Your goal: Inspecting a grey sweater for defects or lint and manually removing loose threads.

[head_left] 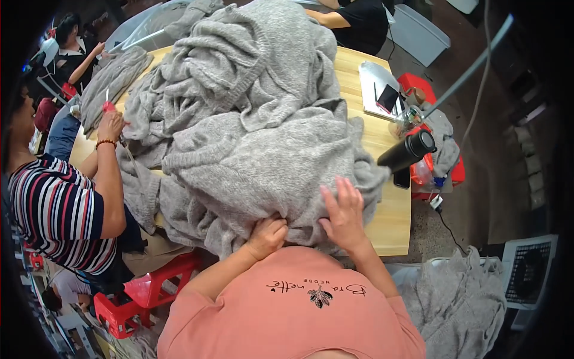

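Observation:
A large heap of grey knitted garments (239, 72) covers most of the wooden table in front of me. The nearest grey knitted garment (257, 161) lies spread over the heap's near side, with a thick edge on its left. At its near edge, close to my body, my left hand (268, 238) is closed on a gathered bit of the knit. My right hand (345, 214) rests on the same garment further right, fingers stretched and spread, holding nothing. The garment's underside and lower edge are hidden by folds and my shirt.
A black bottle (406, 151) stands on the table's (388, 221) right side, near a glass jar (406, 119) and a phone (388, 97). At left, a co-worker's hand (110, 125) holds a red-handled tool. More knitwear (460, 299) lies at lower right; a red stool (143, 293) stands lower left.

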A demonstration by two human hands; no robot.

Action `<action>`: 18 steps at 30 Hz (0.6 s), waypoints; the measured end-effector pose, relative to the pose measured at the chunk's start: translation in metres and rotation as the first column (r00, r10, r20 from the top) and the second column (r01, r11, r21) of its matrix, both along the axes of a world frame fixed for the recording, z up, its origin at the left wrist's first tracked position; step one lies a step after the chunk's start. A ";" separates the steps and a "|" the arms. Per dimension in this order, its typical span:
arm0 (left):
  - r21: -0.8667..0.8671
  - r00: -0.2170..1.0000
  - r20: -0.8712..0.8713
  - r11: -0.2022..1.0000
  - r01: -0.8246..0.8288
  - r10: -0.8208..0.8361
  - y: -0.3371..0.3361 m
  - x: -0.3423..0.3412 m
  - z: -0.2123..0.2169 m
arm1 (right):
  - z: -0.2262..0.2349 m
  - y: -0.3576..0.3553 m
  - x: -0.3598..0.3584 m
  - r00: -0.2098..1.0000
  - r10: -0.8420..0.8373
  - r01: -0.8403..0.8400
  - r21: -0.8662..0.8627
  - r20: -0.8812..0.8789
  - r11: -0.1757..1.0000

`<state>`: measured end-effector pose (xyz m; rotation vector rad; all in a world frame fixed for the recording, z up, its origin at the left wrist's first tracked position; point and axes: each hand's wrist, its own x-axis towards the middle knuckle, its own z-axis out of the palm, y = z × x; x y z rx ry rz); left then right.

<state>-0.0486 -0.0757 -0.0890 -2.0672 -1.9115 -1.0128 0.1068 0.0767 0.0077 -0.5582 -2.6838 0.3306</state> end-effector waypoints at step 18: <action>-0.101 -0.135 0.991 0.792 -0.603 0.023 0.016 -0.070 0.061 | -0.049 0.071 0.066 0.777 0.195 0.042 -0.358 0.599 0.933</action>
